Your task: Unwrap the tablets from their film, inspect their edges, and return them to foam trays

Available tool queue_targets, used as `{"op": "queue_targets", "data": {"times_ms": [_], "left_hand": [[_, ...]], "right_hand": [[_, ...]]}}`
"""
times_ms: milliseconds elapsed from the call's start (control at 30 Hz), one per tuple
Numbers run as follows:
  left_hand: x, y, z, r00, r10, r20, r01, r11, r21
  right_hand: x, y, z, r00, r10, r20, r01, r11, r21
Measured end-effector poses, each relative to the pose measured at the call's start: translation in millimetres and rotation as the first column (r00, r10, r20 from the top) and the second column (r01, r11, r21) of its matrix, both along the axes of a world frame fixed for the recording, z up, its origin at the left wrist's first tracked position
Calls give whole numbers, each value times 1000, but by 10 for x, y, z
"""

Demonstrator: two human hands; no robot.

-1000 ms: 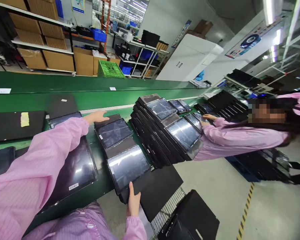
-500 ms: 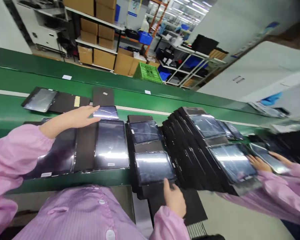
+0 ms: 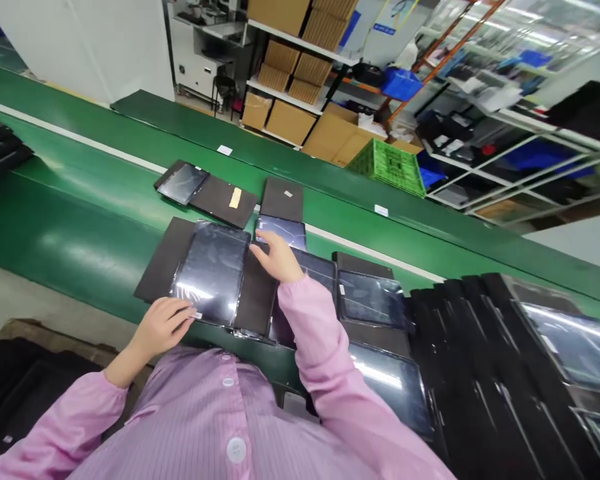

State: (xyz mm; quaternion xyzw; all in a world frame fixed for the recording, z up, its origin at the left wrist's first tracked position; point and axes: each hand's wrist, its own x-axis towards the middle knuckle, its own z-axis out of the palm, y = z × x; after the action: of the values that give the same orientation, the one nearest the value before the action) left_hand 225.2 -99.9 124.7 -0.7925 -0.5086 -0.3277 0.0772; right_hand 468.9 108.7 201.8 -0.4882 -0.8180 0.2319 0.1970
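One large dark screen [image 3: 213, 267], face up, toward the near side of a green bench [image 3: 80, 233]; black board [image 3: 163, 260] shows at its left and again at its right.

Left hand [image 3: 165, 327]: fingers bent at the screen's near left corner, beside a small white label [image 3: 197, 316] — whether they grip it, I cannot tell from where I stand.

Right hand [image 3: 280, 258]: thumb and fingers parted, by the screen's far right corner; contact unclear.

One smaller screen [image 3: 286, 225], just beyond the right hand; past it, one dark panel [image 3: 283, 200] with a white tag [image 3: 288, 194].

Farther left: one black panel [image 3: 215, 200] bearing a yellow note [image 3: 235, 198], one small tablet [image 3: 183, 183] at its left end.

To the right: two screens [image 3: 373, 298] on dark boards, the nearer partly behind the pink right sleeve [image 3: 325, 360]; then several slanting stacked black trays [image 3: 460, 347], screens on top.

Beyond the bench: one green crate [image 3: 390, 165] — cartons [image 3: 293, 123] on shelving to its left.
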Motion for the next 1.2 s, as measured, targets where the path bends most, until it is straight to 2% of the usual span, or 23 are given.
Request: {"op": "queue_targets", "data": {"times_ms": [67, 167, 267, 433, 633, 700, 767, 800, 833, 867, 900, 933, 967, 1000, 1100, 1200], "left_hand": [[16, -63, -50, 998, 57, 11, -57, 998, 33], [-16, -83, -114, 994, 93, 53, -99, 988, 123], [-115, -52, -159, 996, 66, 51, -75, 981, 181], [-236, 23, -231, 995, 86, 56, -96, 975, 203], [-219, 48, -322, 990, 77, 121, -104, 966, 238], [-214, 47, -354, 990, 61, 124, -91, 963, 255], [-208, 41, -393, 990, 55, 133, -88, 963, 256], [-203, 35, -417, 988, 58, 140, -92, 962, 256], [-196, 27, -442, 987, 60, 149, -98, 961, 260], [-188, 18, -468, 985, 63, 158, -104, 959, 265], [-180, 8, -492, 984, 67, 167, -111, 957, 270], [-171, -2, -512, 982, 70, 176, -118, 954, 275], [-162, -9, -528, 980, 73, 185, -124, 952, 280], [-154, -13, -536, 979, 74, 191, -126, 952, 278], [-143, 0, -518, 979, 60, 197, -112, 958, 264], [-172, 9, -475, 978, 17, 208, -70, 966, 249]], "right_hand": [[-291, 243, -78, 994, -18, 104, 21, 999, -26], [-492, 463, -225, 994, -20, 112, 28, 997, -73], [-481, 543, -313, 992, -76, 97, 83, 994, -77], [-356, 547, -321, 985, -151, 88, 156, 986, -55], [-384, 391, -285, 986, -158, 52, 157, 987, 34], [-436, 194, -202, 996, -87, 30, 86, 996, 39], [-475, -95, -61, 998, 60, -23, -61, 997, -52], [-479, -258, 25, 985, 152, -75, -162, 977, -142], [-469, -422, 114, 952, 262, -158, -296, 919, -261], [-441, -576, 200, 892, 359, -276, -445, 808, -387], [-395, -713, 277, 824, 404, -397, -562, 667, -489], [-332, -827, 340, 769, 393, -504, -636, 546, -545], [-255, -917, 387, 728, 346, -592, -681, 466, -565], [-169, -985, 418, 697, 276, -662, -706, 423, -568], [91, -1099, 447, 616, 66, -785, -731, 420, -538], [243, -1187, 438, 571, -5, -821, -758, 383, -529]]}}
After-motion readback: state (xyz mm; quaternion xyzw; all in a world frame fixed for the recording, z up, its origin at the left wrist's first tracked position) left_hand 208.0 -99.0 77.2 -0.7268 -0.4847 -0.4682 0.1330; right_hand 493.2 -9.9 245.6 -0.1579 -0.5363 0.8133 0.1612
